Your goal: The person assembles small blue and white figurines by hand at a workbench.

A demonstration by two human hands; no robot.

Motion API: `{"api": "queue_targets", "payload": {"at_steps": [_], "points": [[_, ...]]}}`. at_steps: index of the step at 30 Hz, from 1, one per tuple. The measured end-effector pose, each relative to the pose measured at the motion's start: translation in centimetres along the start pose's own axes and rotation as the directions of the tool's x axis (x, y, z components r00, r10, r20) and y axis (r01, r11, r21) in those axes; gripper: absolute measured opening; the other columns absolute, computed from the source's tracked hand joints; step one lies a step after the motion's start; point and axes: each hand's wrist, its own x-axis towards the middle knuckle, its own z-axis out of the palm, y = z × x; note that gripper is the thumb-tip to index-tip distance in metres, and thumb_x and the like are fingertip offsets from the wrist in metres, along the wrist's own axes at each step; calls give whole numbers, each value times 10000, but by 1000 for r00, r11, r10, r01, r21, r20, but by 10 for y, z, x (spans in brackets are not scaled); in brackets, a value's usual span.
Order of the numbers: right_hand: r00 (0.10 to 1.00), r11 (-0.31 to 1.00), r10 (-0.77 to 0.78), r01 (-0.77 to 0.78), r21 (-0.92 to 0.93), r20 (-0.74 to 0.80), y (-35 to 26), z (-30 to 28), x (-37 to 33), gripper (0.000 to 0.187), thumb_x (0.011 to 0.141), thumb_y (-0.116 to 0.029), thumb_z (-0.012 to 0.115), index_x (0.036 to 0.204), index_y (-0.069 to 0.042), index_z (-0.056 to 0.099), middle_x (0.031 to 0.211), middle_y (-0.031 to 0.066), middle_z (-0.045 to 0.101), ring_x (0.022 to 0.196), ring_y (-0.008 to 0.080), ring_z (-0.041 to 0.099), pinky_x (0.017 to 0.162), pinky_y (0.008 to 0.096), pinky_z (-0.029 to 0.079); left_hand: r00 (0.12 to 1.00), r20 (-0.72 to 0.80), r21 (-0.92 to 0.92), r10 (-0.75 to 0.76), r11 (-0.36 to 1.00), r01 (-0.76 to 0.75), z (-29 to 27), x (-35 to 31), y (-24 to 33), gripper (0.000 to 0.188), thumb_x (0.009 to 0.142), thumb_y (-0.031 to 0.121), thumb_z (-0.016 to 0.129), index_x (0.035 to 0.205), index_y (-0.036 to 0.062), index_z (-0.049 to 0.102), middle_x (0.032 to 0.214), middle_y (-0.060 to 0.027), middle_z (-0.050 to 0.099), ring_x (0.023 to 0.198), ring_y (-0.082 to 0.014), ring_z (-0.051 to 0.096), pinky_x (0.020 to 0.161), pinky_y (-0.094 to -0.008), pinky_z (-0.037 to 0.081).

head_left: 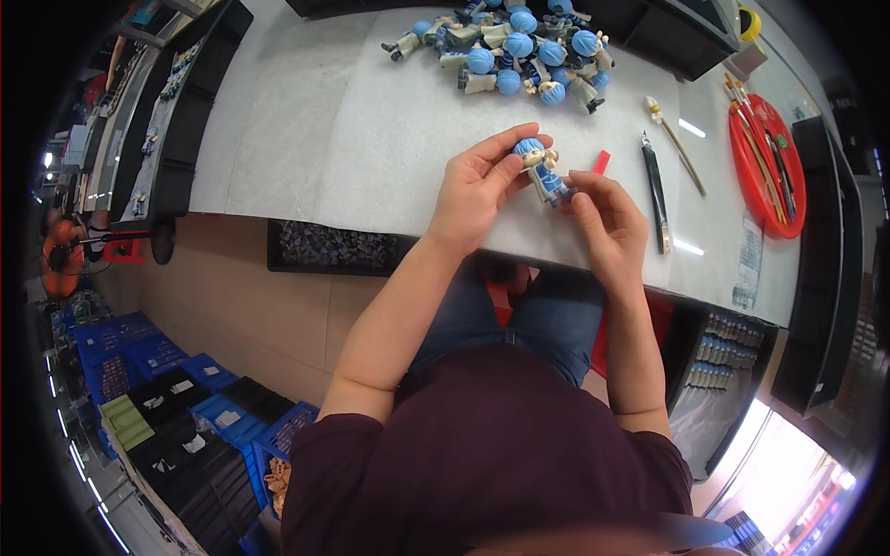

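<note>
Between my two hands, over the near edge of the white-covered table (389,171), is a small painted figurine (545,176) with blue hair and blue-and-cream clothing. My left hand (476,190) pinches it near the head, thumb in front and fingers behind. At its lower end, the thumb and fingers of my right hand (612,227) close on the feet. The figurine tilts, its head to the upper left. Just beyond my right fingers lies a small red strip (602,162). A heap of similar blue-haired figurines (519,51) lies farther back.
Right of my hands lie a dark craft knife (654,190) and a thin stick with a yellow-white tip (681,148). Farther right, a red oval tray (749,190) holds brushes. Black bins (176,120) flank the table; a box of dark pieces (334,248) sits below its edge.
</note>
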Motion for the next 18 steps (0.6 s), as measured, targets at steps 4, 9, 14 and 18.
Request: {"api": "queue_targets", "payload": {"at_steps": [4, 9, 14, 18], "points": [[1000, 998, -17, 18, -62, 16, -1, -1, -3, 197, 853, -29, 526, 1024, 70, 540, 923, 114, 604, 841, 144, 581, 753, 252, 478, 1000, 7, 35, 8, 999, -8, 2, -3, 1, 322, 891, 13, 385, 1207, -28, 429, 1137, -156, 531, 1056, -239, 533, 891, -331, 446], [1000, 999, -20, 19, -44, -10, 2, -1, -2, 196, 842, -31, 547, 1012, 67, 549, 913, 108, 606, 830, 139, 585, 754, 246, 474, 1000, -3, 48, -20, 999, 20, 3, 0, 1, 309, 890, 8, 380, 1190, -33, 443, 1122, -165, 537, 1032, -239, 549, 882, -323, 456], [997, 992, -44, 50, -112, 59, 0, 4, 0, 251, 806, -36, 599, 1033, 58, 546, 961, 105, 595, 857, 143, 586, 794, 260, 469, 999, -36, 102, 34, 994, -30, 1, -1, 0, 298, 893, 23, 405, 1181, -35, 449, 1094, -166, 552, 1013, -225, 557, 862, -320, 468], [998, 993, -40, 45, -109, 48, -2, 2, -1, 267, 815, -50, 596, 1052, 56, 536, 973, 104, 591, 877, 142, 582, 793, 252, 460, 995, -37, 130, 87, 988, -82, 1, -1, -4, 302, 879, 30, 453, 1174, -34, 451, 1088, -158, 556, 990, -205, 561, 852, -319, 474]]}}
